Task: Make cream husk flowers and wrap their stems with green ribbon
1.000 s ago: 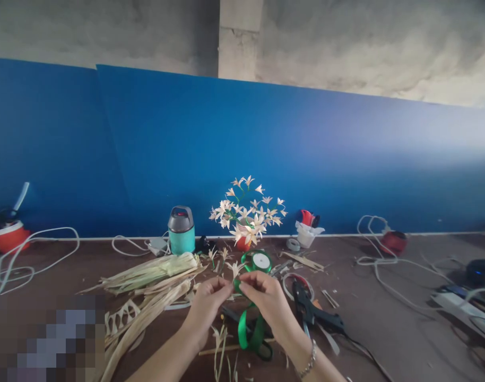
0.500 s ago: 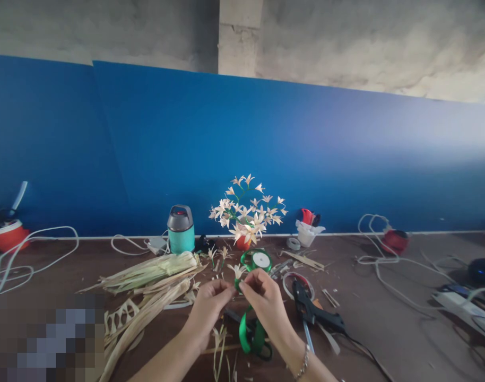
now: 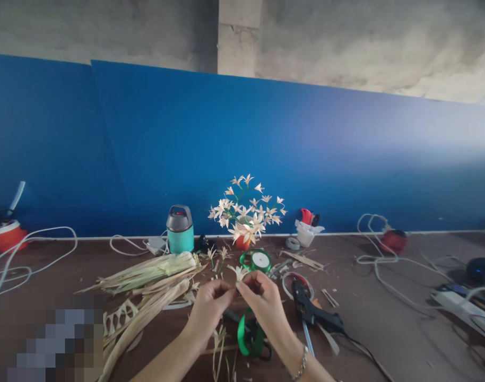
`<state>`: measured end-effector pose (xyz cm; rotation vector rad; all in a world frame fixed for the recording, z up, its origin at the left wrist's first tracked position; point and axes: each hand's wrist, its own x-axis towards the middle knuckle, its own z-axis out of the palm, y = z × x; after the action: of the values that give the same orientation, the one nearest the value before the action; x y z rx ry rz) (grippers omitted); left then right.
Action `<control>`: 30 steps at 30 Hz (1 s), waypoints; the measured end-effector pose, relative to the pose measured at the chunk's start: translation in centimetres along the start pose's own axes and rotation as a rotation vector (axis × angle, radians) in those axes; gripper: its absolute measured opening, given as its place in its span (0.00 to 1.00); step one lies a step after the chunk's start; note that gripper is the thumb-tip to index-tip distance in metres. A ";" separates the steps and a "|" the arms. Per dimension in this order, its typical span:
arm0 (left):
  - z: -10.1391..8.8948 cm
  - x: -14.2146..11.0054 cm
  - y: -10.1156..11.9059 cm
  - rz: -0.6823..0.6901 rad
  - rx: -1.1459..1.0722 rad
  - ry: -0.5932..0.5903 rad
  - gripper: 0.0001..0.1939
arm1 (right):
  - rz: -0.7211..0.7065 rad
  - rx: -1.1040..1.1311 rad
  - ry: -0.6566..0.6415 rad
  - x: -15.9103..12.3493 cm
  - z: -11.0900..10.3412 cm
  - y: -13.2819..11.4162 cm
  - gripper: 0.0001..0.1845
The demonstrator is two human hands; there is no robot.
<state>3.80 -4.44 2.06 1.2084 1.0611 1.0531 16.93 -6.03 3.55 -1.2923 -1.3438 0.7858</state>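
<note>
Right hand [image 3: 263, 294] pinching a small pale flower [image 3: 237, 272] at its base, petals upward, with the left hand [image 3: 211, 302] close against it.
The flower is near the middle of the brown table [image 3: 365, 329], at the fingertips; these hide its base, so whether the left fingers also grip it cannot be told. From the flower, a potted spray of similar blossoms [image 3: 248, 233] stands at twelve o'clock, a ribbon spool [image 3: 261, 260] lies at two, a black glue gun [image 3: 320, 314] at four, a loop of green ribbon [image 3: 242, 335] at six, and dried husks [image 3: 158, 270] at nine.
</note>
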 end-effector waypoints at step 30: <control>0.1 -0.5 0.2 0.228 0.253 0.127 0.08 | -0.165 -0.255 0.069 -1.0 -0.2 -0.3 0.09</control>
<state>3.85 -4.91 2.29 1.5097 1.2022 1.2094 16.91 -7.10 3.67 -1.3710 -1.5085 0.4628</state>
